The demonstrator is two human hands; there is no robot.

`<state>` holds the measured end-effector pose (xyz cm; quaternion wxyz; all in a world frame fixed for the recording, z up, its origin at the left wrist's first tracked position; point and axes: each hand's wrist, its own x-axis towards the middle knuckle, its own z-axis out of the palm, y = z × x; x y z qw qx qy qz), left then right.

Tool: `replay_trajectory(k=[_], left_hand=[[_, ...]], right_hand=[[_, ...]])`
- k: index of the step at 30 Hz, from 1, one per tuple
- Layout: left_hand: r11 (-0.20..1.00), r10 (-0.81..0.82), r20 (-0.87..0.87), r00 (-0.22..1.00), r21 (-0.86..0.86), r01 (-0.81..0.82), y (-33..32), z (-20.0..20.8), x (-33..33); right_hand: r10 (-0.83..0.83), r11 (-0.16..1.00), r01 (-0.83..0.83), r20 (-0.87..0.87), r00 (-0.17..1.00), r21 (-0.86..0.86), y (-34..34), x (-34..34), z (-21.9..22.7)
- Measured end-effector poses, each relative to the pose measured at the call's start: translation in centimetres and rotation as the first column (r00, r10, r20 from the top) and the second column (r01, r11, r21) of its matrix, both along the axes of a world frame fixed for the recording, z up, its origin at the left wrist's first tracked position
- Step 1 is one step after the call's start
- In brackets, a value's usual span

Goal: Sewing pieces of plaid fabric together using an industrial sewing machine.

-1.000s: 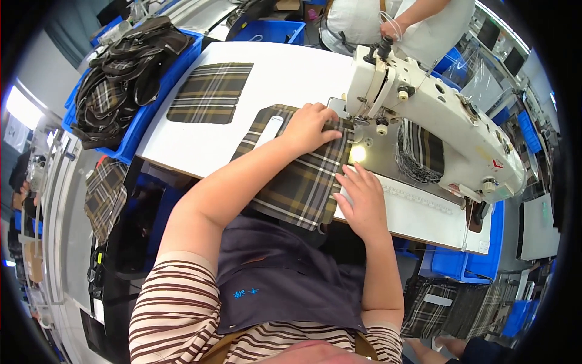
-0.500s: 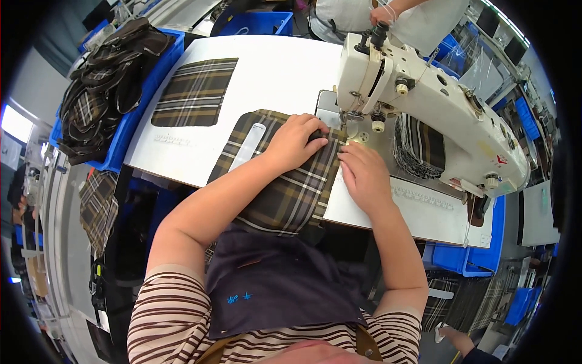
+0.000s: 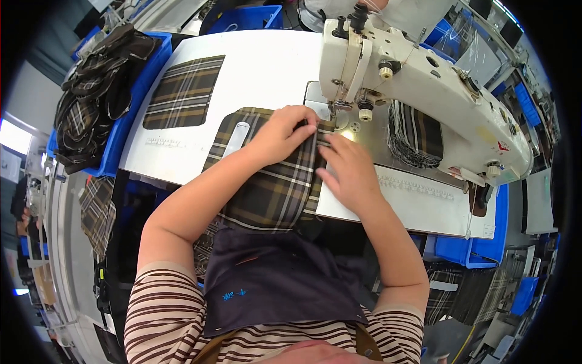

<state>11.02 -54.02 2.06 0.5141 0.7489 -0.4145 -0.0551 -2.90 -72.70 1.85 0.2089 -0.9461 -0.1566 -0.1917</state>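
White surface point(image 3: 267, 67) spreads before you, a blue bin point(image 3: 142, 94) of dark plaid pieces beside its left end, a sewing machine point(image 3: 418, 73) on its right. Your plaid fabric panel point(image 3: 260, 191) lies left of the needle, reaching past the front edge. Your left hand point(image 3: 282, 134) rests on it, fingers and thumb narrow, grip unclear; your right hand point(image 3: 350, 171), spread wider, touches its right edge.

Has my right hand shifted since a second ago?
Yes: the right hand has moved forward, nearer the needle end of the sewing machine.
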Motion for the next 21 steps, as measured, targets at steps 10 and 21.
replay_trajectory(k=[10, 21], left_hand=[[0.954, 0.045, 0.342, 0.939, 0.264, -0.142, -2.3, -1.9, 2.0], [0.958, 0.131, 0.207, 0.97, 0.225, -0.177, -1.8, -1.8, 2.4]], right_hand=[[0.127, 0.991, -0.127, -0.012, 0.992, -0.038, 1.1, -0.7, 0.0], [0.185, 0.963, -0.176, 0.024, 0.982, -0.204, 0.9, -0.6, 0.0]])
